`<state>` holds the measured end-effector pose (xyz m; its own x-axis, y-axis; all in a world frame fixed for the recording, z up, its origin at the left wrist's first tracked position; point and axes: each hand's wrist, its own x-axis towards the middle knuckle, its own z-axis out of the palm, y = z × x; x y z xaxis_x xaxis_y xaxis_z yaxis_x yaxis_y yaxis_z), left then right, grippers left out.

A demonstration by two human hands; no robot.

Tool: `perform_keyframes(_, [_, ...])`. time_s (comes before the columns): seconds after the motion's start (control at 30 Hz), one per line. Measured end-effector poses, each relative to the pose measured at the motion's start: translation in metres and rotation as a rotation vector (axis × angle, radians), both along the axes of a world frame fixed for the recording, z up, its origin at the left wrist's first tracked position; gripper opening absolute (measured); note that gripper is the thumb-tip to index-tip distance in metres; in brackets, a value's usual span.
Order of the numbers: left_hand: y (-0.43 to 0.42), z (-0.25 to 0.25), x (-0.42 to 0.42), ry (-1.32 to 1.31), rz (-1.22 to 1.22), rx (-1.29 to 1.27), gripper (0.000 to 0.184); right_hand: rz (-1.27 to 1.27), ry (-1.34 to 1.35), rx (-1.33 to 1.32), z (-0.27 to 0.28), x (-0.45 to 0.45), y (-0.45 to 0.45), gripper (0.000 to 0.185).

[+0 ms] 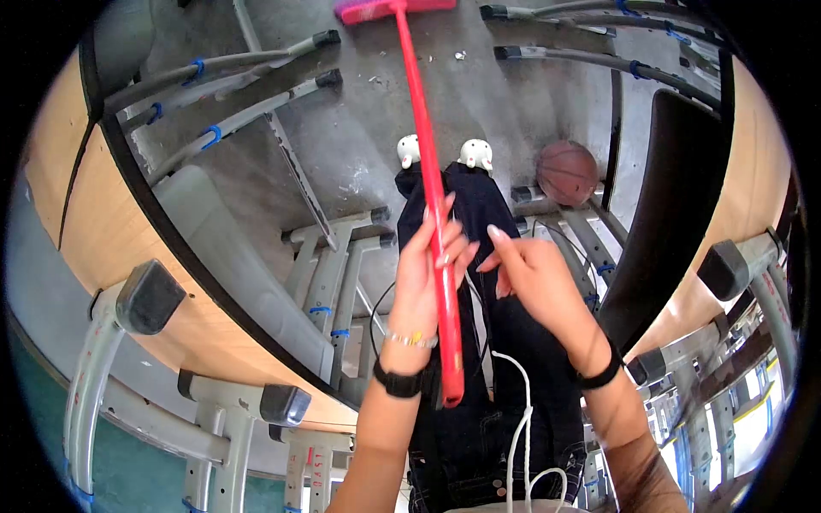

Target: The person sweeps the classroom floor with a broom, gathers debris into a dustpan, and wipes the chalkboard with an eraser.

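A broom with a long red handle [422,115] runs from its pink head [368,10] on the floor at the top edge down to my body. My left hand [419,261] is wrapped around the lower handle, with the handle's end sticking out below it. Just to the right of the handle, my right hand [539,274] hangs with loosely bent fingers apart, holding nothing. Small white scraps [460,56] lie on the grey floor [359,120] near the broom head.
Upturned chairs with metal legs [231,128] rest on both sides, beside wooden desktops [68,171]. A basketball [567,173] sits at right. My white shoes [475,154] stand on the floor below the handle. A white cord [526,393] hangs down my front.
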<state>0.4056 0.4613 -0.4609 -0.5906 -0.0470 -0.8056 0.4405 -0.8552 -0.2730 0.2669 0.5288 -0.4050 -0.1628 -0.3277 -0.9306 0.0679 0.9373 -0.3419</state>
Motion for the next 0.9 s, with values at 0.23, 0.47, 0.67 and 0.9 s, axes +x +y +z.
perform_keyframes(0.23, [0.046,0.08,0.048,-0.117,0.061,0.264,0.022,-0.037,0.136,-0.086,-0.116,0.069,0.048,0.06])
perform_keyframes(0.47, [0.099,0.132,0.053,-0.14,0.054,0.317,0.017,-0.81,-0.694,-0.021,-0.069,0.09,0.056,0.033])
perform_keyframes(0.67, [0.128,0.148,0.01,-0.114,-0.161,0.093,0.033,-0.782,-0.629,-0.165,-0.051,0.05,0.075,0.037])
perform_keyframes(0.9, [0.153,0.107,0.002,-0.001,-0.162,0.026,0.046,-0.636,-0.057,-0.263,-0.149,0.006,0.046,0.061])
